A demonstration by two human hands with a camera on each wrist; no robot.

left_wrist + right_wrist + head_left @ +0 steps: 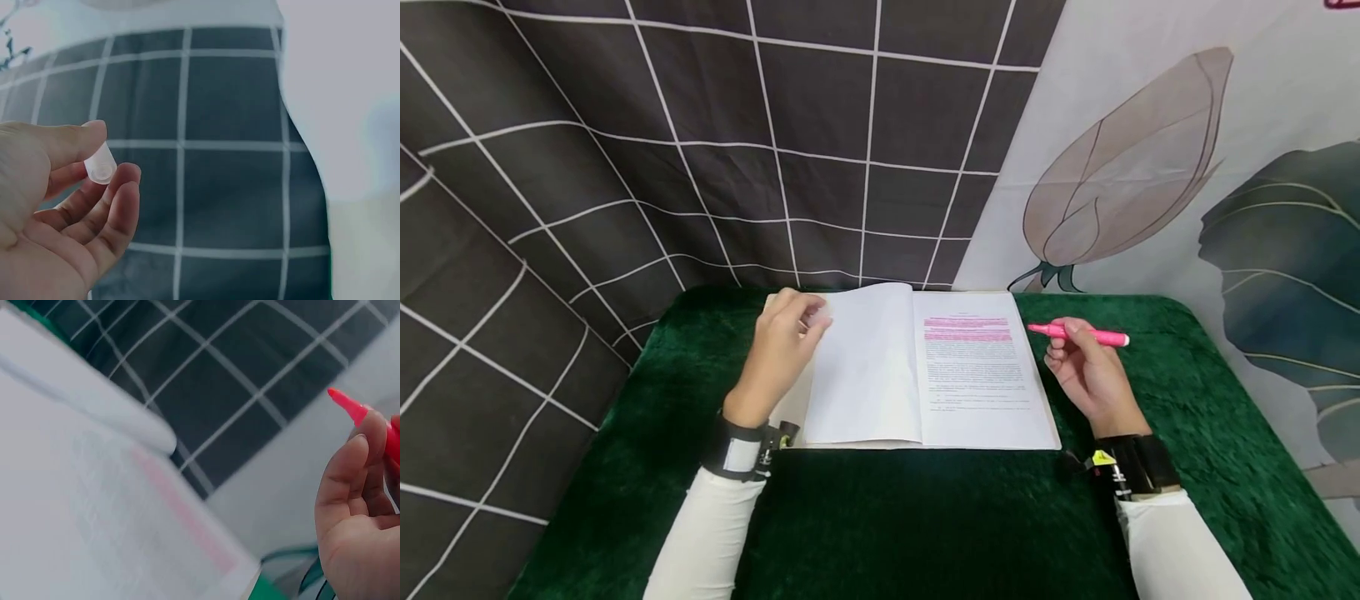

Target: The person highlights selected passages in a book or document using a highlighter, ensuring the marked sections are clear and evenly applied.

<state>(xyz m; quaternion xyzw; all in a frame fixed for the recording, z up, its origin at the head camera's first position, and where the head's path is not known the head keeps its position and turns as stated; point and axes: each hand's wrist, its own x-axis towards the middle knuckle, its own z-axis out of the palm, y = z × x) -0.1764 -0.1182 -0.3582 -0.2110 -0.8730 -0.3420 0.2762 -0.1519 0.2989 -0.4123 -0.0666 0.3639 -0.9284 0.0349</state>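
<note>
An open book (865,375) lies on the green cloth, its left page blank and its right page (973,425) printed. Pink highlighting (967,329) covers several lines near the top of that print. My right hand (1093,375), just off the book's right edge, pinches an uncapped pink highlighter (1108,337) with its tip pointing left, toward the page. Over the book's left side, my left hand (778,346) pinches a small whitish translucent cap (100,169) between thumb and fingers. In the right wrist view the highlighter's coloured tip (340,399) sticks out past the fingers.
Green plush cloth (925,517) covers the table under the book. Behind and to the left hangs a dark curtain with a white grid (820,100). On the right is a pale hanging with a printed flower bud (1120,167) and leaves. Both wrists wear black straps.
</note>
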